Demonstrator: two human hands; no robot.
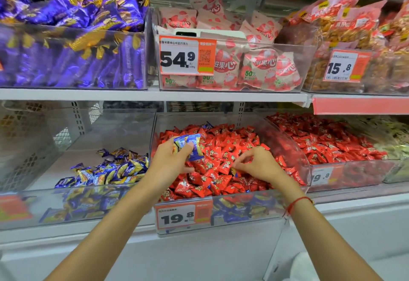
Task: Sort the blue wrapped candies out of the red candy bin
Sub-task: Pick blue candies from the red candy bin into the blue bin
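Observation:
A clear bin on the lower shelf is heaped with red wrapped candies. My left hand hovers over its left side and grips a few blue wrapped candies. My right hand is down in the red heap, its fingertips pinching a blue and gold candy half buried there. One more blue candy pokes out at the back of the heap. To the left, another clear bin holds a loose pile of blue candies.
A second bin of red candies stands to the right. The upper shelf carries bins of purple packs, pink packs and bagged snacks. Price tags hang on the bin fronts. A white cabinet front lies below.

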